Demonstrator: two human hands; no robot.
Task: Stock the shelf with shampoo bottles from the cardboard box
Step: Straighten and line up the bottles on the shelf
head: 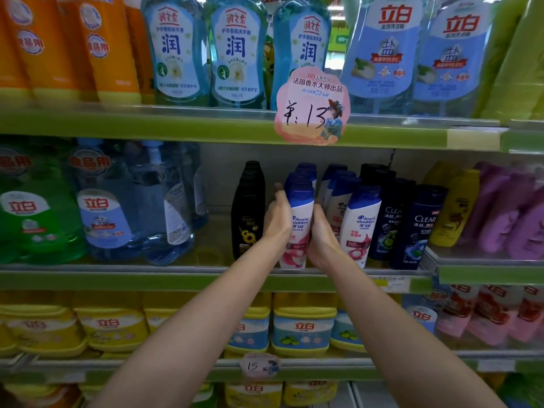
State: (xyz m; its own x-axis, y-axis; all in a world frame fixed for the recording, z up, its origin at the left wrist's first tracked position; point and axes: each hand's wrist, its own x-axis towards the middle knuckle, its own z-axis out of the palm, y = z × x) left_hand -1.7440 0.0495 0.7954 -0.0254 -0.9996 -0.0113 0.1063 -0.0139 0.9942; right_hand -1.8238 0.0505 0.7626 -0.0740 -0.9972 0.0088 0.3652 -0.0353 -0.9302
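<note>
Both hands gripped one white Head & Shoulders shampoo bottle (298, 222) from either side: the left hand (276, 217) wrapped its left flank with fingers curled behind, and the right hand (321, 234) clasped its right flank near the pink lower label. The bottle stood upright at the front lip of the middle shelf (176, 278), its base just behind the green plastic edge strip, at the head of a row of matching blue-capped bottles (306, 172). To its left a slim black sunflower-labelled bottle (247, 213) stood near, with a narrow gap of bare shelf between them; to its right a second Head & Shoulders row (360, 225) sat just beside the right hand, leaving little room. Dark blue Clear bottles (418, 228) followed, glossy and flat-sided. Large translucent blue jugs (135, 207) filled the shelf's left part. Overhead, a pink scalloped price tag (312, 107) hung from the upper shelf edge, above the gripped bottle.
</note>
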